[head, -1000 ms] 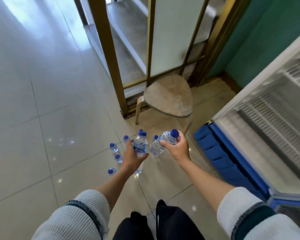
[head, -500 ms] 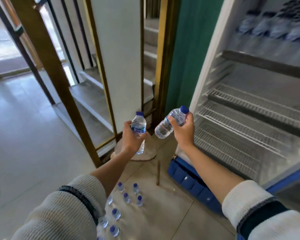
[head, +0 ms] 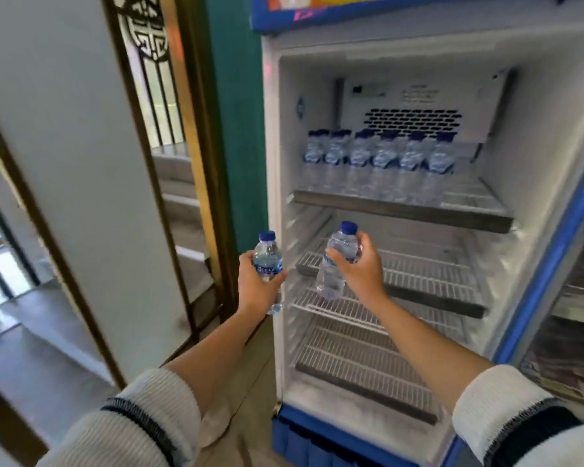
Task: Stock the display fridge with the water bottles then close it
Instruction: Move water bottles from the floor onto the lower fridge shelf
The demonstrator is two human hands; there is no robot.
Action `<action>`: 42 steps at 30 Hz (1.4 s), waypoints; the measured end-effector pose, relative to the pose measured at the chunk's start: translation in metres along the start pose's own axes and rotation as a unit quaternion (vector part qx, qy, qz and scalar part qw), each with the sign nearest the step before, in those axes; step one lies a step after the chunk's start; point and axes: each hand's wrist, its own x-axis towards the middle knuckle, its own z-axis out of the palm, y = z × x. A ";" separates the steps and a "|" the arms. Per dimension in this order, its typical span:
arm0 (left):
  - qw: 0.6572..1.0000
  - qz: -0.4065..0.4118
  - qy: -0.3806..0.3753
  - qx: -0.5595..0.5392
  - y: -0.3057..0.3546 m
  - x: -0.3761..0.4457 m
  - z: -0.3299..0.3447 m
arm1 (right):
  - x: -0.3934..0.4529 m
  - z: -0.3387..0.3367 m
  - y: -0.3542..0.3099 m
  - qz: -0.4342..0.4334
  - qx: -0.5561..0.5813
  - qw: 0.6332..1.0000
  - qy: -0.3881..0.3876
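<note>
Left hand (head: 257,287) and right hand (head: 361,268) each gripped 1 bottle (head: 267,255) (head: 338,261) before the open fridge (head: 550,136).

Head camera, looking forward-down, close before open fridge (head: 273,163).

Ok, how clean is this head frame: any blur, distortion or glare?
Head view: the shelved bottles and wire shelves are smeared; fridge edges bow from the wide lens; daylight blows out the far left; both hands stay fairly sharp.
</note>
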 end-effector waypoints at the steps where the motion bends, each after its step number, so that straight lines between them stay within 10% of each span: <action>1: 1.000 0.002 -0.004 0.000 0.003 0.010 0.016 | 0.012 -0.009 0.008 -0.002 -0.003 1.000 -0.007; 21: 0.998 -0.005 -0.056 0.001 -0.041 0.149 0.155 | 0.150 -0.022 0.129 -0.025 -0.099 0.991 -0.084; 42: 0.985 0.023 -0.152 0.080 -0.100 0.211 0.167 | 0.230 0.060 0.165 0.181 -0.101 0.975 -0.077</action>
